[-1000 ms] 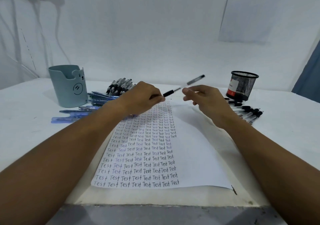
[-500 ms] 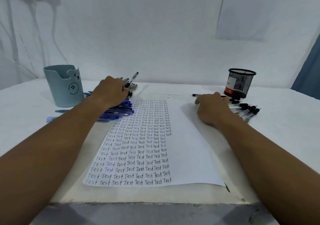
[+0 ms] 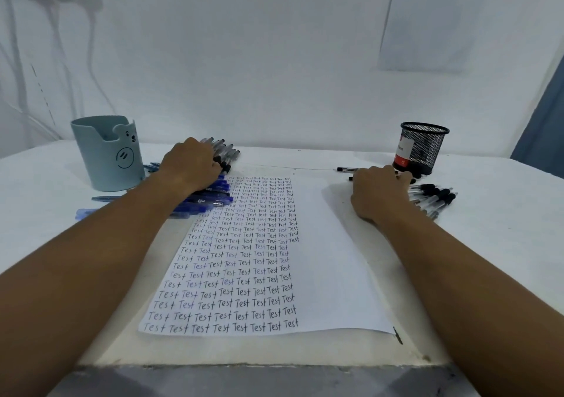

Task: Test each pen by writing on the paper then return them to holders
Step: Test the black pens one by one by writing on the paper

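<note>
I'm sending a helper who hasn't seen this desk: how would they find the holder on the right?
Start at the white sheet of paper covered in rows of "Test" and look past its far right corner, beyond the right hand. There stands a round black wire-mesh pen cup behind loose black-capped pens. Unlike the solid pale-blue plastic cup with a bear face on the left, it is see-through mesh with a red-and-white label.

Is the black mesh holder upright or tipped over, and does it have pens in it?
Upright. The black mesh holder stands on its base with its round rim on top. No pens rise above the rim; the black pens lie on the table beside it.
</note>
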